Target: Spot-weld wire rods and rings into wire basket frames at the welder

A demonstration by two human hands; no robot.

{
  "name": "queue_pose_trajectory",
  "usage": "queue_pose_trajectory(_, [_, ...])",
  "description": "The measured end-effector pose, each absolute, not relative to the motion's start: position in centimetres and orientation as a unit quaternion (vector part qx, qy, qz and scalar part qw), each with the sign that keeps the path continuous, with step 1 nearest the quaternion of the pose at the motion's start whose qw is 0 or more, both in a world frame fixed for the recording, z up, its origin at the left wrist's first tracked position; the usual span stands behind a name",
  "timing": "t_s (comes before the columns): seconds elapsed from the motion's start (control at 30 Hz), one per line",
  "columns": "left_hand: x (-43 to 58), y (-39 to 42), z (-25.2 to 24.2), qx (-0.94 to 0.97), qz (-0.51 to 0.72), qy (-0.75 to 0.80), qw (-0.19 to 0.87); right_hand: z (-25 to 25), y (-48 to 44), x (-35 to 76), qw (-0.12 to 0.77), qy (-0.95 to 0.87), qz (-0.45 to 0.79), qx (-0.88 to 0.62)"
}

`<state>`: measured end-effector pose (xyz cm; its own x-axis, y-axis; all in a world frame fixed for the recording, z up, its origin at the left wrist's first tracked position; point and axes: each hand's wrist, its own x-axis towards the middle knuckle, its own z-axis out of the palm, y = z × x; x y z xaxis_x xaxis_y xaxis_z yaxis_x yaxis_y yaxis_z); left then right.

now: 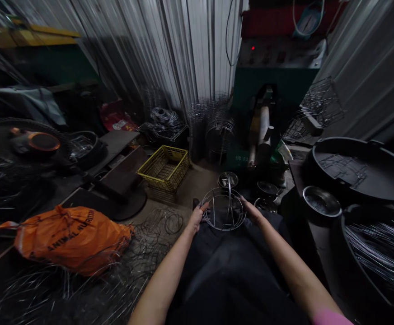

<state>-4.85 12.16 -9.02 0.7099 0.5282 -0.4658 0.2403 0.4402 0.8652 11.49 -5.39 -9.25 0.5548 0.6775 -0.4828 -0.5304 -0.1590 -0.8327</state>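
Note:
A round wire basket frame (224,228) with an arched wire handle (230,189) is held above my lap. My left hand (197,216) grips its rim on the left side, fingers closed on the wire. On the opposite side my right hand (251,211) holds the same rim, thumb along the top; its other fingers are partly hidden. Just beyond the frame stands a green machine (273,76) with a red light and thick electrode arms (264,126). Small metal bowls (227,179) sit on the floor below the arms.
A yellow crate (143,171) stands left of centre, near stacked wire baskets (217,131). An orange sack (71,237) and loose wire rings (156,225) lie at left. To the right are a large black pan (383,180), a steel bowl (322,201) and a tub of wires (380,248).

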Motion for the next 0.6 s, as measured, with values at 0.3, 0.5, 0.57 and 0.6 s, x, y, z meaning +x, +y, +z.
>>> queue_pose_trajectory(0.3, [-4.78,12.2,-8.98,0.527,0.085,0.37,0.76,-9.16,-5.1,11.11,0.649,-0.05,0.463,-0.602])
queue_pose_trajectory(0.5, [-4.66,12.06,-8.93,0.537,0.084,0.371,0.753,-9.52,-4.96,11.17,0.656,-0.031,0.454,-0.603])
queue_pose_trajectory(0.57, [-4.5,12.11,-8.84,0.535,0.078,0.383,0.749,-9.49,-4.9,11.16,0.659,-0.026,0.454,-0.599])
queue_pose_trajectory(0.6, [-4.4,12.18,-8.79,0.533,0.073,0.39,0.747,-9.41,-4.86,11.14,0.658,-0.017,0.457,-0.599])
